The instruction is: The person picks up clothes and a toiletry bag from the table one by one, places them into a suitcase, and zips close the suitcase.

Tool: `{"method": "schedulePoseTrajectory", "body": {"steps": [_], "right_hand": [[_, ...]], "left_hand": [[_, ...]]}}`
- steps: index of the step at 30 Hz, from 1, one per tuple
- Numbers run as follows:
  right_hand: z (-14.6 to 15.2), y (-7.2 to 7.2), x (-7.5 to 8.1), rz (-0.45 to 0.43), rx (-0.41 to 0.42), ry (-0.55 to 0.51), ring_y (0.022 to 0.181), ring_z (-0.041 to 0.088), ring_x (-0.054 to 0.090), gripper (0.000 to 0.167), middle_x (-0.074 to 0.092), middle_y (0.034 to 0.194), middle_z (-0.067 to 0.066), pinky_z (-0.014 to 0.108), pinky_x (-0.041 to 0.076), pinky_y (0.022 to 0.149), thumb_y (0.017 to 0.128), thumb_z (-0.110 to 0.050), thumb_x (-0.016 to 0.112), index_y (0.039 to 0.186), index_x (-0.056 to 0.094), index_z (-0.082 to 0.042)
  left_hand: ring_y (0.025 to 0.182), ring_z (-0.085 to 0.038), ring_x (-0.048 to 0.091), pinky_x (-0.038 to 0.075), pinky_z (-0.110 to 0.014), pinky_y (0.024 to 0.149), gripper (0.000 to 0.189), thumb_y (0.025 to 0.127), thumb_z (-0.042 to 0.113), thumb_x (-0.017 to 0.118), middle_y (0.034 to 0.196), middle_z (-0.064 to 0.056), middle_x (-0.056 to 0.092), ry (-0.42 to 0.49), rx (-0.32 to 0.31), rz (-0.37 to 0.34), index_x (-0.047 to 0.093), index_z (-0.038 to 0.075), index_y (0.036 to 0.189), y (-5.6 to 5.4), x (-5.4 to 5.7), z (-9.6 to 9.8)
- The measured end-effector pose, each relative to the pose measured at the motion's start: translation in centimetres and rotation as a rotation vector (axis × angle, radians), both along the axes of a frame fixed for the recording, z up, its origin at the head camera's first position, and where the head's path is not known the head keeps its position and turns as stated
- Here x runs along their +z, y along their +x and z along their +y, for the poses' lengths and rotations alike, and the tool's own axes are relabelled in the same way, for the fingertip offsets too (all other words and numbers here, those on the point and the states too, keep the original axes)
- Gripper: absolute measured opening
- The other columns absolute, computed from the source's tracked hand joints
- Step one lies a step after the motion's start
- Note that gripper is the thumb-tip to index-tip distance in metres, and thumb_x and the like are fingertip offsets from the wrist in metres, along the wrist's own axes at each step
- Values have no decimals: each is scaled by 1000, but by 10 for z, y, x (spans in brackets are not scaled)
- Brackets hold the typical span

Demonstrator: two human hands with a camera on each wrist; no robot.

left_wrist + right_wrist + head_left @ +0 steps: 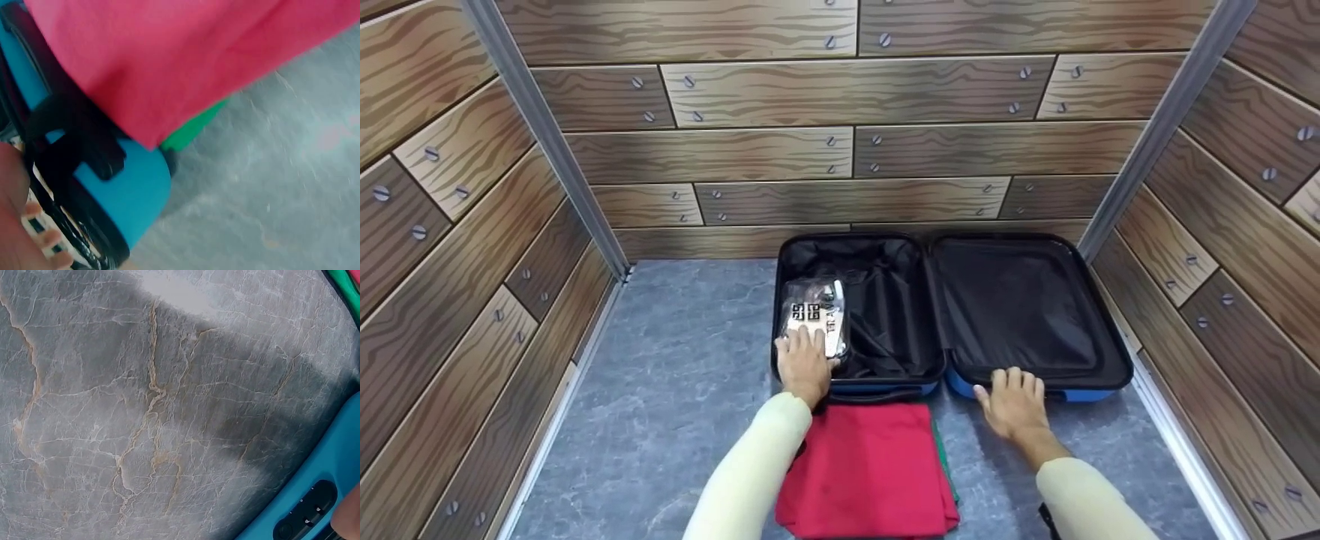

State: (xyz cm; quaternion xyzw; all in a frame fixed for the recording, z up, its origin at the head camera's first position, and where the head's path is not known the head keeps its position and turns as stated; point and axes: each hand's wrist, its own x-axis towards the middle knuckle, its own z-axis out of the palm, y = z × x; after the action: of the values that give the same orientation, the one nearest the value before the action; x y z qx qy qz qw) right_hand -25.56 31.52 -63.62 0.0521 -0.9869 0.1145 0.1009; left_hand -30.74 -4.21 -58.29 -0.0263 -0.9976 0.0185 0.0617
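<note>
An open suitcase (935, 360) with black lining and a blue shell lies on the floor. Inside its left half, near the left wall, is a clear plastic-covered pouch (834, 291) with black lettering and a pale face. My left hand (804, 369) rests on the near end of this pouch, fingers extended forward. On the near rim of the suitcase's right half lies my right hand (1014, 405), fingers over the edge and thumb apart. The right wrist view catches only a fingertip (347, 517) beside the black lock (306, 512) on the blue shell.
Folded red cloth (870, 472) lies on the floor before the left half, with green fabric (945, 461) showing underneath. Wood-patterned walls (780, 154) with metal corner posts (547, 135) enclose the grey floor (675, 360) at the back and sides.
</note>
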Motion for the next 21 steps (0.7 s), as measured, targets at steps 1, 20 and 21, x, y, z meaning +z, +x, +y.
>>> {"method": "schedulePoseTrajectory", "body": {"steps": [1,20,21], "right_hand": [[0,1,0,-5,2,-2,108,52,39,40,43,109,28,64,24,97,102,-34,50,108,47,5],[0,0,2,-15,2,13,110,53,39,41,43,111,29,64,25,98,102,-35,49,110,48,5],[0,0,0,-12,2,13,110,53,39,41,43,110,29,65,25,97,102,-34,49,110,47,6]], "left_hand": [[127,-34,46,37,-50,102,65,87,60,62,131,-16,53,14,13,19,52,11,128,0,-2,0],[101,-28,59,50,-40,85,44,101,41,47,113,-12,59,75,-339,204,63,0,111,49,-22,-17],[102,-27,58,49,-39,85,45,101,40,47,114,-11,59,52,-352,214,63,0,112,51,-24,-18]]}}
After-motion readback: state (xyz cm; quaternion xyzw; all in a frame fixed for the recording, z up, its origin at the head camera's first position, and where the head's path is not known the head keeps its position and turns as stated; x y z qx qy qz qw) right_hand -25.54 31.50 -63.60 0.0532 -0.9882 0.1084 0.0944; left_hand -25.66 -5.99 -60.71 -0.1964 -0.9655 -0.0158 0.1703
